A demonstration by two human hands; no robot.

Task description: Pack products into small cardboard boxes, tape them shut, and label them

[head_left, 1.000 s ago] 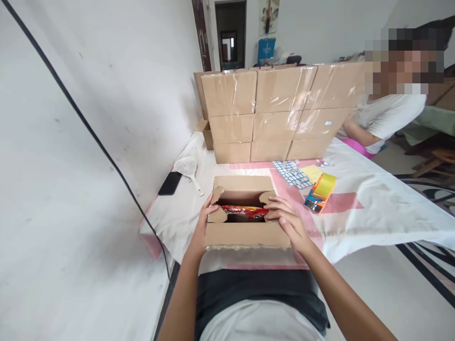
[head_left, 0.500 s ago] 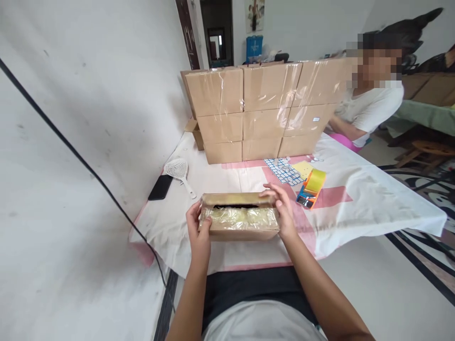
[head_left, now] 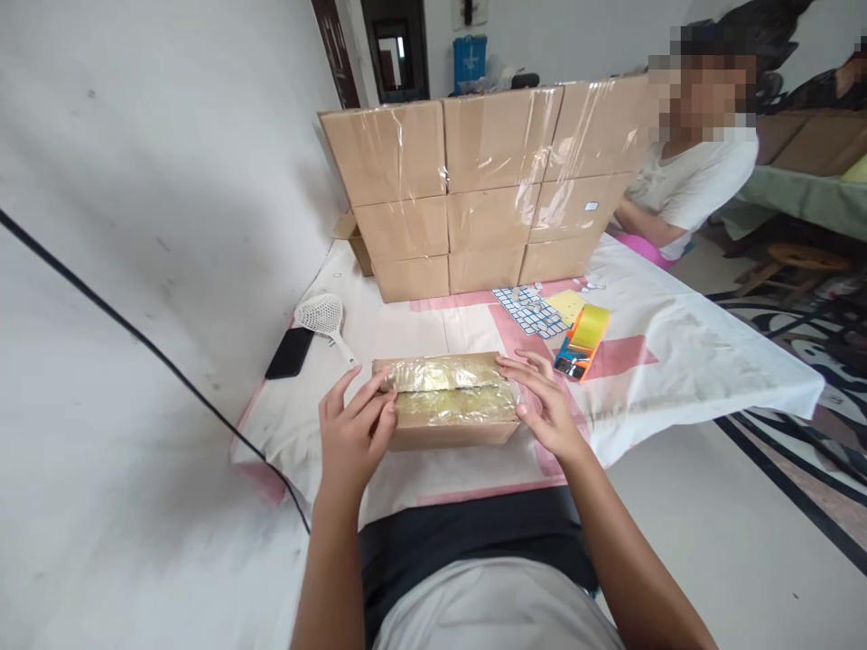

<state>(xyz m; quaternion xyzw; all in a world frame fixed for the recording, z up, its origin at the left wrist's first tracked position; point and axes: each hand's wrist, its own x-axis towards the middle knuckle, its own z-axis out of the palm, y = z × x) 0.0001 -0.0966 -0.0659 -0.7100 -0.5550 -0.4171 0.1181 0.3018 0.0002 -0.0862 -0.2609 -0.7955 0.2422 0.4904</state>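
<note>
A small cardboard box [head_left: 451,435] lies on the table in front of me. Both of its top flaps are folded in and meet at a narrow seam, with shiny clear tape over them. At the box's left end is my left hand [head_left: 356,433], open, fingers spread, with fingertips on the flap's corner. My right hand [head_left: 550,406] is open at the other end, fingers stretched over the flap edge and thumb at the near corner. Right of the box lies an orange and blue tape dispenser [head_left: 573,361] with a yellowish tape roll [head_left: 589,327].
Behind the box stands a wall of stacked, taped cardboard boxes [head_left: 498,217]. A white slotted scoop [head_left: 321,316] and a black phone [head_left: 289,353] lie at the left. A person [head_left: 704,181] sits beyond the stack at right. A black cable [head_left: 149,343] crosses the left wall.
The box's far flap has come down, closing the dark gap in its top. My left hand has loosened from the box's left end and spread its fingers. The view has shifted slightly.
</note>
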